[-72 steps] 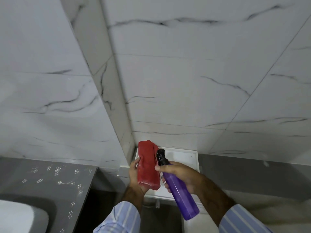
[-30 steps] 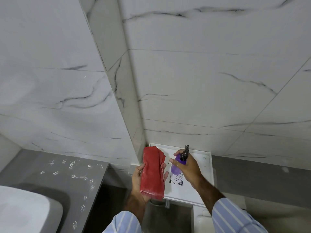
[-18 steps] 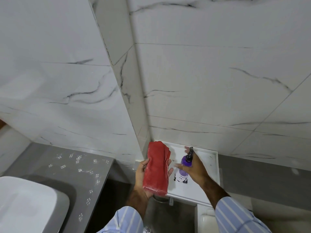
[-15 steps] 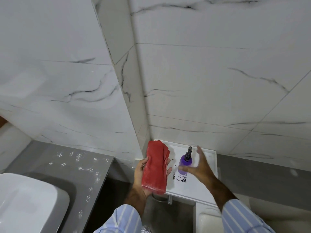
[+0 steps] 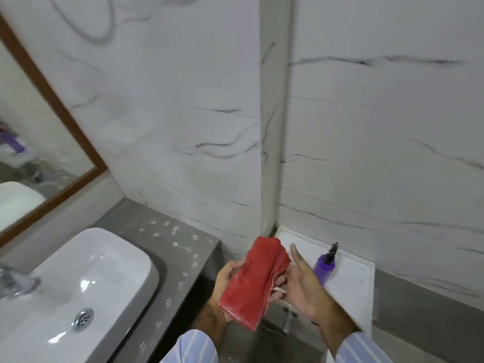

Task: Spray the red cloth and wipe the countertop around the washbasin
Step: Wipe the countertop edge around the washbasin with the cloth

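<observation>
My left hand [image 5: 229, 277] holds a folded red cloth [image 5: 256, 280] at chest height, between the counter and a white shelf. My right hand [image 5: 303, 286] hovers open just right of the cloth, fingers spread, touching nothing I can make out. The purple spray bottle [image 5: 324, 267] with its black nozzle stands upright on the white shelf [image 5: 351, 281], just behind my right hand. To the left lies the grey countertop [image 5: 180, 255] with the white washbasin [image 5: 78, 286] set on it.
A chrome tap [image 5: 13, 281] sits at the basin's left edge. A wood-framed mirror [image 5: 31, 142] hangs on the left wall. White marble-look tiles cover the walls, with a corner column [image 5: 272, 127] between counter and shelf. Water drops speckle the counter.
My right hand set the spray bottle on the white shelf and let go, then drew back beside the cloth. The view has swung left, bringing basin, tap and mirror into sight.
</observation>
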Motion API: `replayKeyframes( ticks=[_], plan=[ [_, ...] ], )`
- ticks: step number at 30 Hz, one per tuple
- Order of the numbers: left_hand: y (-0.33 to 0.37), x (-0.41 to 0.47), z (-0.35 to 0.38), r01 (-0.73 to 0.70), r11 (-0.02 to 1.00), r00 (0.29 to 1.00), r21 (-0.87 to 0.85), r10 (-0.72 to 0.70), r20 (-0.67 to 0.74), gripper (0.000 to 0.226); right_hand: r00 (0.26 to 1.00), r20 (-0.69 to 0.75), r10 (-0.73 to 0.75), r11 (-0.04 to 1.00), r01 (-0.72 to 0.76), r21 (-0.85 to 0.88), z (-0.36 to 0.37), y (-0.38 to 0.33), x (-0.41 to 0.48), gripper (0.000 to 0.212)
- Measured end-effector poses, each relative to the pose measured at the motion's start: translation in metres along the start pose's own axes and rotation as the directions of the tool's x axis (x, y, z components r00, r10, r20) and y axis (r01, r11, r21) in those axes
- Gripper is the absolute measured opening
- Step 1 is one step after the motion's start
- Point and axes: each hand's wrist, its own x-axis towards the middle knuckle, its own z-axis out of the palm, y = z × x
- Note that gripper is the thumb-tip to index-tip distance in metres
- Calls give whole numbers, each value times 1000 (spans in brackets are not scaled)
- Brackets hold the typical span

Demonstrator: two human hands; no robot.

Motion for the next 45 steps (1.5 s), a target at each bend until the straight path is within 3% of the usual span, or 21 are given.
replayKeyframes(
  ticks=[7, 12, 15, 18, 20, 23, 26, 28, 33, 36, 39, 41, 44, 45],
  plan=[
    [89, -58, -58, -11, 1000, 992, -8, 12, 128, 76, 998, 33, -59, 961, 65, -267, 108, -35, 82, 43],
    [177, -94, -99, -6, 971, 1000, 239, 10, -18, 64, 991, 0, -131, 951, 126, -281, 169, -41, 152, 29],
    [235, -110, -126, 3, 869, 989, 494, 70, -129, 50, 995, -15, -100, 940, 89, -328, 196, -48, 194, 25],
    [298, -112, -159, 39, 673, 941, 738, 225, -254, 42, 999, 20, -40, 876, 45, -479, 216, -54, 235, 27],
    [336, -112, -174, 53, 530, 902, 846, 338, -268, 35, 999, 29, -38, 765, 48, -642, 231, -57, 255, 35],
    [388, -107, -190, 82, 323, 839, 943, 489, -241, 28, 994, 48, -103, 459, 90, -884, 259, -58, 284, 34],
    [436, -88, -208, 279, -48, 768, 959, 611, -193, 26, 970, 171, -171, 155, 198, -968, 299, -53, 325, 26],
    [460, -72, -222, 452, -217, 737, 865, 637, -225, 32, 945, 257, -202, -43, 253, -966, 325, -44, 359, 24],
    [497, -35, -263, 591, -258, 611, 764, 761, -217, 19, 843, 476, -251, -441, 338, -831, 357, -23, 440, 34],
    [509, -13, -290, 624, -365, 607, 692, 783, -134, 27, 808, 570, -150, -648, 355, -674, 350, -10, 479, 31],
    [507, 9, -307, 639, -492, 669, 591, 735, -111, 32, 766, 640, -62, -762, 378, -526, 332, 7, 500, 20],
    [501, 22, -317, 623, -533, 725, 573, 668, -167, 33, 805, 594, 5, -752, 395, -528, 318, 24, 511, 22],
    [496, 26, -318, 534, -588, 845, 607, 401, -355, 35, 861, 496, 114, -723, 414, -553, 297, 42, 510, 35],
    [496, 22, -315, 527, -564, 850, 636, 326, -414, 33, 866, 480, 139, -701, 429, -570, 291, 46, 506, 42]
  ],
)
